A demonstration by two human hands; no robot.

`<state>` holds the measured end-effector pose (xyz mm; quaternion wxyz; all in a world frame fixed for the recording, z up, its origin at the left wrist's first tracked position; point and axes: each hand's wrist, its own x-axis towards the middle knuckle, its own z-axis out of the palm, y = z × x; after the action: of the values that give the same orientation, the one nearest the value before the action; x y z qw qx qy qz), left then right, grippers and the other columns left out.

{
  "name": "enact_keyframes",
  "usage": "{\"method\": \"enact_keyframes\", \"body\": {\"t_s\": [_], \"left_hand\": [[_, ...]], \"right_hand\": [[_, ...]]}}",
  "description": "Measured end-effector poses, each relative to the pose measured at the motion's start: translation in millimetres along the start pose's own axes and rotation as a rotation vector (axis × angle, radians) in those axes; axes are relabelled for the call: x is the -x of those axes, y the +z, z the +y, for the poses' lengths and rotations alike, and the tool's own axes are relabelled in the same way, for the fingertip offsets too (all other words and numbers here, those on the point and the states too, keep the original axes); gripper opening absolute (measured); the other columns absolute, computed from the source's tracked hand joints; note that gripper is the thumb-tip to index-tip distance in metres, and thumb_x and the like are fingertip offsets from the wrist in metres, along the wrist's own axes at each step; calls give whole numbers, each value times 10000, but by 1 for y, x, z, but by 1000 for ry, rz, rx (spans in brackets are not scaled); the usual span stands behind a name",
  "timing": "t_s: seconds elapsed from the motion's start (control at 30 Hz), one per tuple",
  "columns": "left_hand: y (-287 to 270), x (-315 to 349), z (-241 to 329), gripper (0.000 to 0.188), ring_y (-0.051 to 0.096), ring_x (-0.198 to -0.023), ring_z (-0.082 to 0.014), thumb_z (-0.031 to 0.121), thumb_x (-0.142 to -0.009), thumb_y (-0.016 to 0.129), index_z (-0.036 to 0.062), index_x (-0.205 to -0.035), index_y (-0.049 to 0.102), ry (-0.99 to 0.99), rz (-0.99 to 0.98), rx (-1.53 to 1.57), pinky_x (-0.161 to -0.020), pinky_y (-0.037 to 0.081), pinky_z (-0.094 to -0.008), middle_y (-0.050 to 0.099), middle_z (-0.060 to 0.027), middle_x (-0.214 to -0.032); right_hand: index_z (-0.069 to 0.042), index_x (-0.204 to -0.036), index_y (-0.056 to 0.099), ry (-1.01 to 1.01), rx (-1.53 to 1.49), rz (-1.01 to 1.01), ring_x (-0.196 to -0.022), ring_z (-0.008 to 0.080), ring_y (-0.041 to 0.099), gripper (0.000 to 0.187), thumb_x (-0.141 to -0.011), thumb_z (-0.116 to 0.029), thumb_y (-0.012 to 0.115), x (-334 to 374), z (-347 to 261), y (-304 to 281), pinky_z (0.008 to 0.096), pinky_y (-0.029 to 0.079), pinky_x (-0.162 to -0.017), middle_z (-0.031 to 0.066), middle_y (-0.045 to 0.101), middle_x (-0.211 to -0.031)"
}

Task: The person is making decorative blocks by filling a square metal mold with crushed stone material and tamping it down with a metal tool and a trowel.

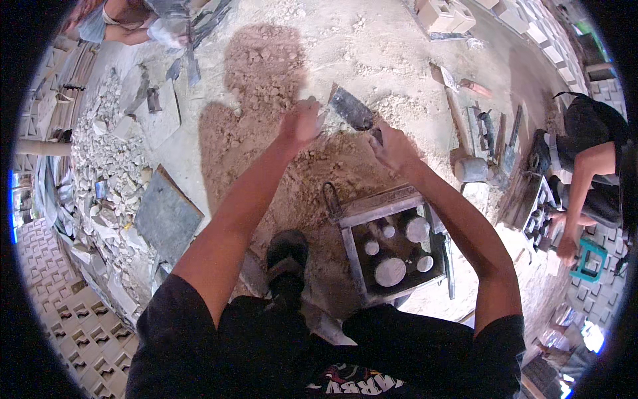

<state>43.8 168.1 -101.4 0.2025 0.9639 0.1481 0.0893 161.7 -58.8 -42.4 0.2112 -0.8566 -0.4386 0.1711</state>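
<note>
My right hand [397,147] is wrapped round the handle of a trowel [349,108] with a flat grey blade. The blade points up and left, over loose sandy soil [332,163]. Just left of the blade, my left hand [302,124] has its fingers curled in; a small pale edge shows at the fingertips, too unclear to name. Below my right forearm stands a square metal mould box [363,267], with several round pale discs inside and a loop handle at its upper left corner.
Rubble [109,156] and a dark flat plate [166,216] lie left. A mallet [470,169] and other tools lie right. One person [595,166] works at the right, another [126,23] at the upper left. My shoe [287,251] stands left of the box.
</note>
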Motion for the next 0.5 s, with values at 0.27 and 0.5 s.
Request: {"method": "enact_keyframes", "body": {"t_s": [0.27,0.5], "left_hand": [[-11,24,2,329,634,-768,-397,300,-874,550,20,-1037,610,-49,-80,44,-680,501,-502,624,-240,-803],[-39,38,14,404,665,-670,-290,372,-895,563,-19,-970,629,-392,-15,361,-599,518,-419,637,-200,-695]], "right_hand": [[25,-1002,511,1,-28,-70,-758,412,617,307,-883,-249,586,10,-23,-25,459,483,-671,251,624,-813],[26,-1010,511,7,16,-103,-788,404,622,288,-875,-215,591,23,-25,-28,446,482,-687,252,629,-849]]}}
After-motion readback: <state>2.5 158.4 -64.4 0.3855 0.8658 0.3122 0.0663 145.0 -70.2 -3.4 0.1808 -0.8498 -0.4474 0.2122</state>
